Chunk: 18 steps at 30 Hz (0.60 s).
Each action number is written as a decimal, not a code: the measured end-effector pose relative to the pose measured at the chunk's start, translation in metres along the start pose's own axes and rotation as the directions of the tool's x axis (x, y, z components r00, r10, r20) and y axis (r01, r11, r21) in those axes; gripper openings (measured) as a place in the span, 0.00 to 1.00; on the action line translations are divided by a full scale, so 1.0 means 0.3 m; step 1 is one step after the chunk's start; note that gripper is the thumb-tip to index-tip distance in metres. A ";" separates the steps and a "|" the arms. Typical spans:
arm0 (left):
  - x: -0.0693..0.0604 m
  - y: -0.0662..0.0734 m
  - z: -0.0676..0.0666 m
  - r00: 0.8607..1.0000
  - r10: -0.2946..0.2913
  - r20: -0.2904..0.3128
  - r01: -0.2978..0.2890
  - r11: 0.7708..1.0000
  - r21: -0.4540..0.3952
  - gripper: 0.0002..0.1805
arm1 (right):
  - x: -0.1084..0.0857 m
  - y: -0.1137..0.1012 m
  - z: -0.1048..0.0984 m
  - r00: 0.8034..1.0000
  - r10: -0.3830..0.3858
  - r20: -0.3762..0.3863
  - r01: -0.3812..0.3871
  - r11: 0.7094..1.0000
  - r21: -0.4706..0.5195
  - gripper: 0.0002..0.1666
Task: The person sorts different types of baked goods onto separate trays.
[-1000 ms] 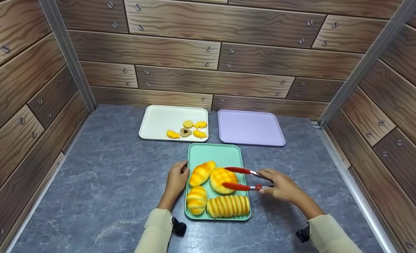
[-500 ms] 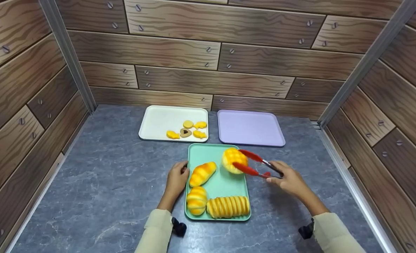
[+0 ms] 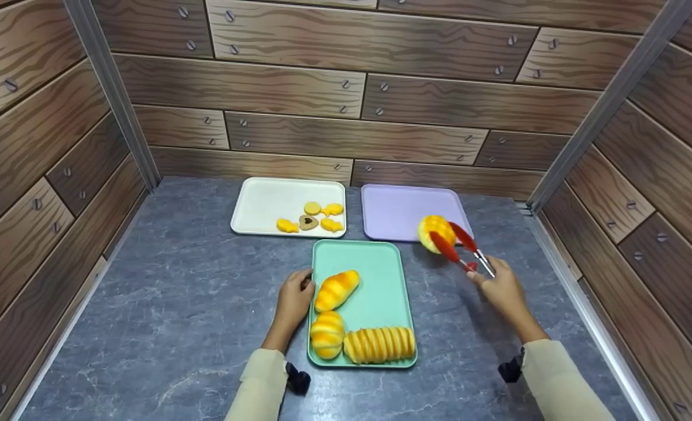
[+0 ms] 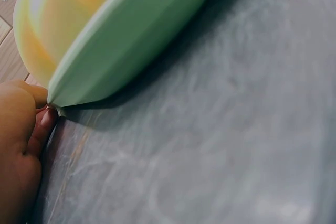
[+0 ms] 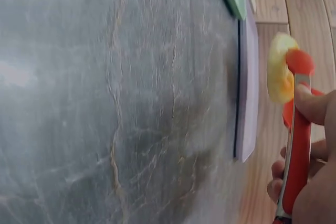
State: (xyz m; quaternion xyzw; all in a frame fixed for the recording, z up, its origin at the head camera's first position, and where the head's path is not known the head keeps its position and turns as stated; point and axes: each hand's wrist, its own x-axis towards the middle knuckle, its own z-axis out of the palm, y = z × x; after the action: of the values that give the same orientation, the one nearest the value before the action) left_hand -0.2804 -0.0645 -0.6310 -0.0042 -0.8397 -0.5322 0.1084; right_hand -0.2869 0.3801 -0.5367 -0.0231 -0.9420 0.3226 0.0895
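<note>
While the round scored bun [image 3: 436, 224] hangs raised off the far right corner of the mint-green tray [image 3: 375, 292], overlapping in the head view the lavender tray [image 3: 401, 210] beyond it, red-tipped tongs [image 3: 446, 248] pinch the bun between their ends and the right hand [image 3: 502, 287] squeezes their arms, so carrying appears to be the step in hand. The next move seems to call for steady pressure, eased only with support beneath. The left hand [image 3: 294, 297] pinches the mint-green tray's left rim, beside a tapered roll [image 3: 337, 290], a ridged roll [image 3: 327, 334] and a sliced loaf [image 3: 379, 344] lying inside.
</note>
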 end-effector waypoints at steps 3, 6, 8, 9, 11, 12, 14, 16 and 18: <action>-0.003 -0.003 -0.002 1.000 0.020 -0.010 -0.020 1.000 -0.005 0.19 | 0.024 0.028 0.012 0.998 0.065 -0.027 -0.066 0.998 -0.022 0.36; -0.007 -0.004 -0.003 0.999 0.034 -0.015 -0.035 0.999 -0.014 0.18 | 0.050 0.052 0.027 0.991 0.126 -0.044 -0.128 0.990 -0.057 0.39; -0.009 -0.005 -0.003 0.999 0.043 -0.020 -0.044 0.999 -0.014 0.18 | 0.070 0.062 0.037 0.987 0.152 -0.052 -0.156 0.984 -0.084 0.41; -0.009 -0.005 -0.003 0.999 0.044 -0.021 -0.044 0.999 -0.015 0.18 | 0.080 0.066 0.042 0.985 0.166 -0.056 -0.170 0.981 -0.093 0.42; -0.009 -0.005 -0.003 0.999 0.044 -0.025 -0.044 0.999 -0.012 0.18 | 0.099 0.068 0.051 0.982 0.179 -0.061 -0.185 0.977 -0.103 0.42; -0.009 -0.004 -0.004 0.999 0.041 -0.025 -0.042 0.999 -0.012 0.18 | 0.107 0.069 0.055 0.980 0.185 -0.067 -0.192 0.975 -0.109 0.41; -0.008 -0.002 -0.004 0.999 0.035 -0.021 -0.035 0.999 -0.014 0.18 | 0.124 0.071 0.062 0.978 0.194 -0.078 -0.202 0.973 -0.113 0.40; -0.005 -0.001 -0.003 0.999 0.035 -0.019 -0.036 0.999 -0.011 0.18 | 0.138 0.071 0.067 0.975 0.201 -0.090 -0.211 0.970 -0.117 0.38; -0.003 0.003 -0.003 0.999 0.032 -0.014 -0.032 0.999 -0.013 0.18 | 0.149 0.072 0.071 0.973 0.207 -0.098 -0.218 0.969 -0.120 0.37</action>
State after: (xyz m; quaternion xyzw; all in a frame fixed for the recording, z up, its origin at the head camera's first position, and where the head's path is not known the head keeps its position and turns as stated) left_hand -0.2793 -0.0649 -0.6300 -0.0144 -0.8353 -0.5358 0.1227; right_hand -0.3349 0.3887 -0.5596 -0.1433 -0.9485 0.2670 0.0925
